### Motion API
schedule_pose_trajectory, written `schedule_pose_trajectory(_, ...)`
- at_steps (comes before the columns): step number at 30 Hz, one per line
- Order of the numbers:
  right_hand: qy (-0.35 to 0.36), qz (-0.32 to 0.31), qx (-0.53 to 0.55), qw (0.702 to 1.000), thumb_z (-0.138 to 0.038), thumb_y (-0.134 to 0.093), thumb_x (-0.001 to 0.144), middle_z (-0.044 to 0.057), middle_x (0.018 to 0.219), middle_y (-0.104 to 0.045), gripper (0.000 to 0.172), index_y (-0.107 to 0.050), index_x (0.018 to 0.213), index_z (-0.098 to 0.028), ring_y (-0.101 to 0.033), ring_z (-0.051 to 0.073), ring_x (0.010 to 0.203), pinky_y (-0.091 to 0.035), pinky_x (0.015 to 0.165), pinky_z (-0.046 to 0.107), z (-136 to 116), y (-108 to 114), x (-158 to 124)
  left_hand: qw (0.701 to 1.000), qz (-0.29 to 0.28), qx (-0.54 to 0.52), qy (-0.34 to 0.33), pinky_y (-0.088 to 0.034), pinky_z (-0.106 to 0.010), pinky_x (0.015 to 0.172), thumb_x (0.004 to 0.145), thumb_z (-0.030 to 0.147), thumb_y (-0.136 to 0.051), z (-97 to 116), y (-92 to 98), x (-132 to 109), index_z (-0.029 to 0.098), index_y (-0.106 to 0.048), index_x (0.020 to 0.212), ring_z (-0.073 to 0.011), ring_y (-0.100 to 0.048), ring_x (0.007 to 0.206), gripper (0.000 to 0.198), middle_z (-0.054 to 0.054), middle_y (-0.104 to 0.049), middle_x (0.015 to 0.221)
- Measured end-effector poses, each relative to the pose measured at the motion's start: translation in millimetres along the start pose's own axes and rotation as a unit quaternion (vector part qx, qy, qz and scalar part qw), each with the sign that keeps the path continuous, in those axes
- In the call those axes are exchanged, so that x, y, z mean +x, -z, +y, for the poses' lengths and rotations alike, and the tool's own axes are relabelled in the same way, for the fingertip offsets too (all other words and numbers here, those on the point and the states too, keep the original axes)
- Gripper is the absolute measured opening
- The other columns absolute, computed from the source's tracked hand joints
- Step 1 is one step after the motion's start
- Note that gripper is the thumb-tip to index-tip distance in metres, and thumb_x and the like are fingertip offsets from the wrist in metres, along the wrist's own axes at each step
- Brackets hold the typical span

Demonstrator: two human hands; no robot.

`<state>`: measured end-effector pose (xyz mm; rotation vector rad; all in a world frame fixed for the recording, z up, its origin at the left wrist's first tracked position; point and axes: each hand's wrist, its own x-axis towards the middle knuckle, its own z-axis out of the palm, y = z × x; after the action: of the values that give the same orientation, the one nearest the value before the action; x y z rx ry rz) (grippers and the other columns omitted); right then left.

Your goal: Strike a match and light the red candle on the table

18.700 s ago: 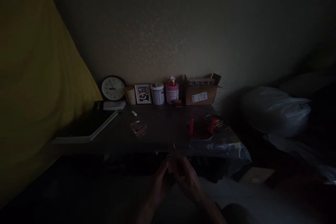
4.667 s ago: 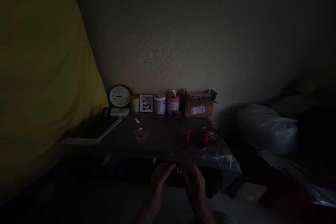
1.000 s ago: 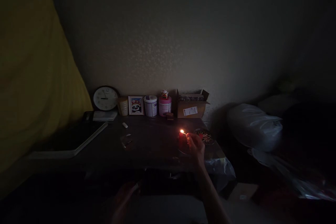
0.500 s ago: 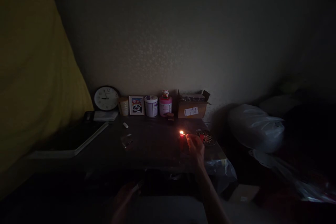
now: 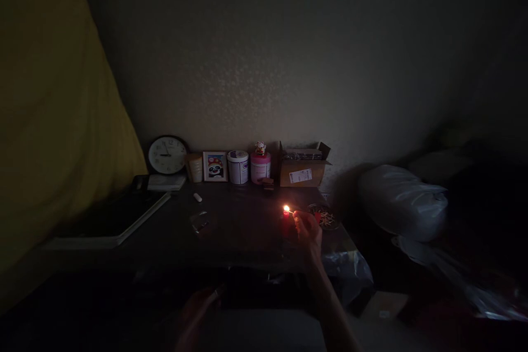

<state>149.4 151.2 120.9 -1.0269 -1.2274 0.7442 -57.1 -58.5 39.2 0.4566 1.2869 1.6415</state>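
In the head view my right hand [image 5: 308, 231] pinches a matchstick [image 5: 291, 212] between thumb and fingertips. Its far end meets a bright flame at the top of a red candle [image 5: 286, 221], which stands upright on the dark table. Just beyond that hand, on the right, a round dish of loose matchsticks [image 5: 326, 218] has something red at its left side. My left hand [image 5: 203, 300] is low in front of the table edge, in deep shadow. Its fingers are closed on a small pale-edged object too dark to name.
Along the wall stand a clock [image 5: 167, 155], a cup [image 5: 194, 168], a panda picture frame [image 5: 215, 166], two canisters [image 5: 238, 168] and an open cardboard box [image 5: 302, 172]. A black flat panel [image 5: 111, 220] lies left on the dark table [image 5: 243, 214]. White plastic bags [image 5: 402, 203] bulge at right.
At the candle top the flame looks slightly taller and brighter. Both hands have hardly moved; the right still holds the matchstick against the candle.
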Motion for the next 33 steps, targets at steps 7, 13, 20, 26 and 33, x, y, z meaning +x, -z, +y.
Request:
schedule_pose_trajectory(7,-0.002,-0.006,0.011,1.0,-0.039,-0.06,0.072,0.007,0.077,-0.069,0.026,-0.068,0.081,-0.016,-0.061,0.019,0.066,-0.046,0.055,0.028,1.0,0.7,-1.5,0.999,0.037,-0.005,0.025,-0.045,-0.041,0.091,0.048,0.045,-0.076,-1.6,-9.2,10.3,0.022,-0.067,0.076,-0.0323,-0.059,0.103,0.038,-0.008,-0.073,0.09)
schedule_pose_trajectory(13,-0.011,-0.012,0.026,1.0,-0.038,-0.062,0.073,0.006,0.076,-0.068,0.023,-0.066,0.081,-0.017,-0.06,0.019,0.066,-0.045,0.054,0.027,4.6,1.7,-0.9,1.0,0.024,0.002,-0.001,-0.047,-0.039,0.087,0.053,0.044,-0.075,-2.2,-8.1,6.2,0.022,-0.068,0.083,-0.0301,-0.06,0.1,0.038,-0.007,-0.073,0.09)
schedule_pose_trajectory(20,0.001,0.0,0.089,0.996,-0.036,-0.066,0.07,0.002,0.076,-0.064,0.022,-0.067,0.081,-0.017,-0.056,0.013,0.062,-0.045,0.055,0.024,-25.0,19.9,0.8,1.0,-0.001,-0.003,-0.015,-0.048,-0.039,0.087,0.054,0.042,-0.075,6.9,-9.3,-2.0,0.023,-0.069,0.079,-0.0296,-0.062,0.097,0.032,-0.007,-0.073,0.089)
schedule_pose_trajectory(26,-0.001,-0.006,0.221,0.975,-0.042,-0.065,0.068,-0.007,0.062,-0.049,0.023,-0.059,0.074,-0.02,-0.042,0.005,0.05,-0.035,0.047,0.017,-61.9,83.9,18.9,1.0,-0.027,0.008,0.003,-0.047,-0.042,0.089,0.057,0.042,-0.073,-6.8,6.0,13.1,0.024,-0.069,0.081,-0.0325,-0.059,0.104,0.03,-0.008,-0.072,0.098)
schedule_pose_trajectory(33,-0.014,0.061,-0.003,0.998,-0.037,-0.073,0.054,0.001,0.062,-0.058,0.026,-0.064,0.065,-0.015,-0.049,0.012,0.054,-0.035,0.044,0.021,-25.5,141.8,32.3,1.0,-0.01,0.018,0.004,-0.041,-0.044,0.098,0.052,0.044,-0.074,-32.9,17.0,34.3,0.024,-0.068,0.08,-0.036,-0.051,0.115,0.035,-0.009,-0.072,0.1)
